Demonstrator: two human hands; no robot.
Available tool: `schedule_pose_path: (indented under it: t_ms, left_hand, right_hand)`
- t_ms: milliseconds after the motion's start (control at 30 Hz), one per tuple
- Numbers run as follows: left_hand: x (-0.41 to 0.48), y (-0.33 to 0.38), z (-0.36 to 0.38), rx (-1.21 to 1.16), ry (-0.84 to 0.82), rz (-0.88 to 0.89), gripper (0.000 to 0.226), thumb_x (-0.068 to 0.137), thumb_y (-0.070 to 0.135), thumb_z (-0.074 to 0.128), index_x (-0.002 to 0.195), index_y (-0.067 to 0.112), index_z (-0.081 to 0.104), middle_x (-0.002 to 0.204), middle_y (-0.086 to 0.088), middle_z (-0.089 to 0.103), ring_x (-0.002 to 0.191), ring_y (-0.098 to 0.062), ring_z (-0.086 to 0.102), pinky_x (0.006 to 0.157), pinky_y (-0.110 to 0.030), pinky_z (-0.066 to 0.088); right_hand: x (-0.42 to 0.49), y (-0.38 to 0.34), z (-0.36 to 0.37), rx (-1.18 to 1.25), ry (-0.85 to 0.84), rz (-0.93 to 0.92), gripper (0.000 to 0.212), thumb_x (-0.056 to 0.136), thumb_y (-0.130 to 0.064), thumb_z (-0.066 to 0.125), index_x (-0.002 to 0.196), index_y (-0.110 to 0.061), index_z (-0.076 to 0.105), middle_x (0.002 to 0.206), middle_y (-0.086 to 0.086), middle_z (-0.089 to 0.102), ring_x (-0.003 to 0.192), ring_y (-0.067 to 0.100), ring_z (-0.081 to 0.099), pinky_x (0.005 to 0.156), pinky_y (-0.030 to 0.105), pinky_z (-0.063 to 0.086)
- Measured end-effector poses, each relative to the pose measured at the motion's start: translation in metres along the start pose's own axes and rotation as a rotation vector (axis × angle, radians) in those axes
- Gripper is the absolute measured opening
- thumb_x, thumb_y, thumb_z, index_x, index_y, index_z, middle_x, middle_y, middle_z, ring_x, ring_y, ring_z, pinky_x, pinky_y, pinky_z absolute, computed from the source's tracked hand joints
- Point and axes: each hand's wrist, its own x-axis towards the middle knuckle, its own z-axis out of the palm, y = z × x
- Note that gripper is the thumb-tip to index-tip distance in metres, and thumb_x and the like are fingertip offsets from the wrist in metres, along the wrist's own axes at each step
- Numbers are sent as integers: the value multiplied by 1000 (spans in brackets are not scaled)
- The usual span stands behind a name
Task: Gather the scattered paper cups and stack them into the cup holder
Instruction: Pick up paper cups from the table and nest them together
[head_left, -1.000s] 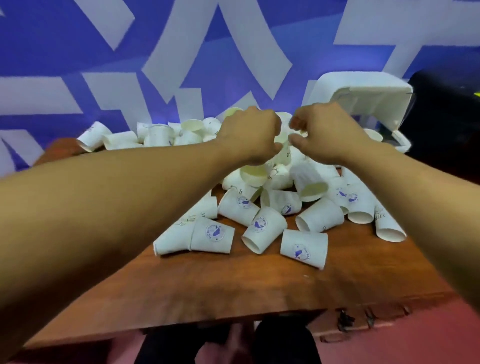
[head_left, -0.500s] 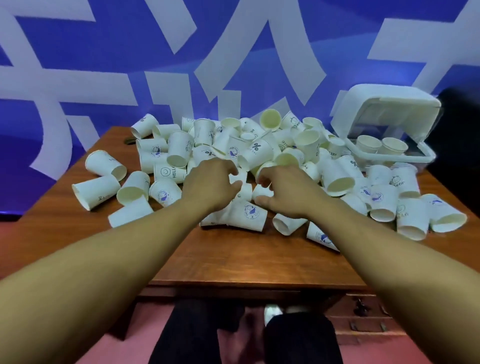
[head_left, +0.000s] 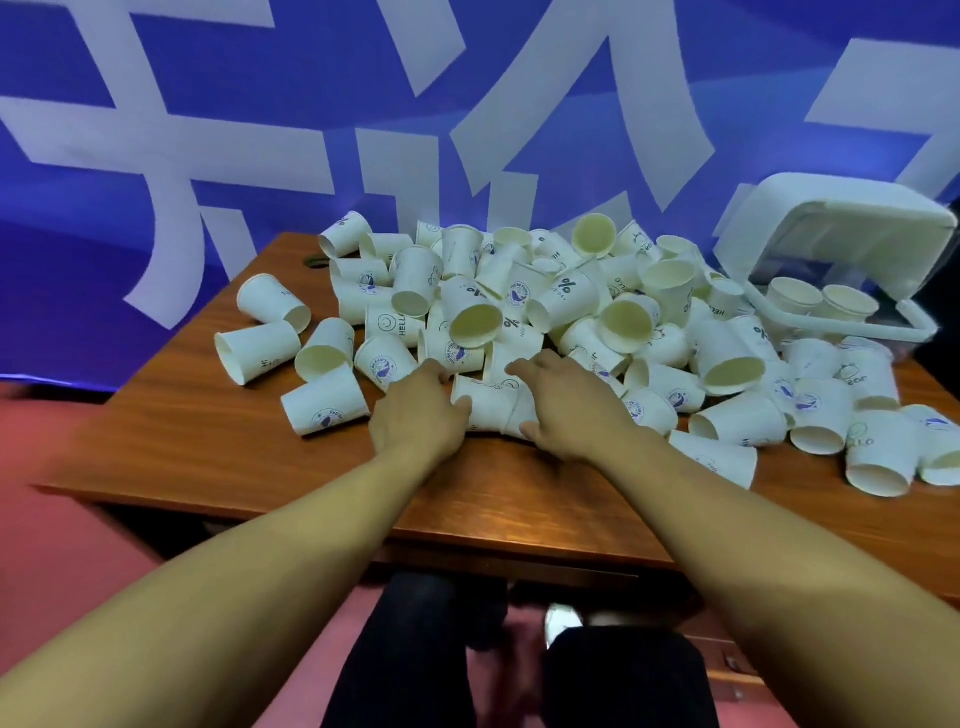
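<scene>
Several white paper cups (head_left: 566, 299) lie heaped and scattered over the wooden table (head_left: 208, 447). At the heap's near edge a cup (head_left: 488, 405) lies on its side between my hands. My left hand (head_left: 415, 410) curls its fingers and thumb round that cup's left end. My right hand (head_left: 566, 410) grips the right end, where a second cup (head_left: 522, 415) seems to overlap it. The white cup holder (head_left: 831, 228) stands at the table's far right, lid tipped up, with two cups (head_left: 818, 301) upright inside its rim.
A blue wall with large white shapes (head_left: 311, 130) rises right behind the table. Loose cups (head_left: 260, 351) lie apart on the table's left part, others (head_left: 878, 457) at its right edge. My dark-trousered legs (head_left: 597, 675) show under the front edge, above a pink floor.
Both hands have come down from the top of the heap to its near edge and now close round a lying cup. The view has pulled back and shows the whole table.
</scene>
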Motion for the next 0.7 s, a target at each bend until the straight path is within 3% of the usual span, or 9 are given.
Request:
schedule_pose_path:
  t_ms: [167, 400, 500, 700]
  left_hand:
    - [1, -5, 6, -59, -82, -38, 35, 86, 41, 66, 119, 29, 62, 112, -3, 69, 109, -27, 59, 89, -37, 47]
    - [8, -7, 3, -144, -79, -40, 5, 84, 34, 66, 81, 29, 64, 93, -2, 70, 97, -26, 59, 87, -38, 50]
    - [11, -5, -3, -155, -52, -12, 15, 83, 33, 64, 69, 30, 57, 89, -1, 69, 92, -27, 61, 82, -36, 52]
    - [8, 8, -20, -172, 24, 85, 10, 78, 27, 57, 70, 21, 59, 75, 0, 63, 81, -30, 56, 65, -31, 43]
  right_hand:
    - [-3, 6, 15, -2, -60, 40, 66, 83, -26, 64, 143, -28, 35, 137, 5, 42, 113, 30, 52, 74, 37, 46]
    - [-3, 7, 19, -17, -64, 53, 63, 81, -27, 68, 136, -26, 38, 126, 5, 48, 104, 29, 54, 68, 36, 46]
    - [-2, 7, 18, -26, -61, 57, 61, 79, -33, 69, 131, -23, 39, 118, 5, 50, 98, 29, 54, 63, 34, 41]
    - [2, 10, 18, -45, -69, 56, 42, 79, -43, 66, 113, -23, 51, 103, 4, 51, 93, 29, 56, 60, 33, 37]
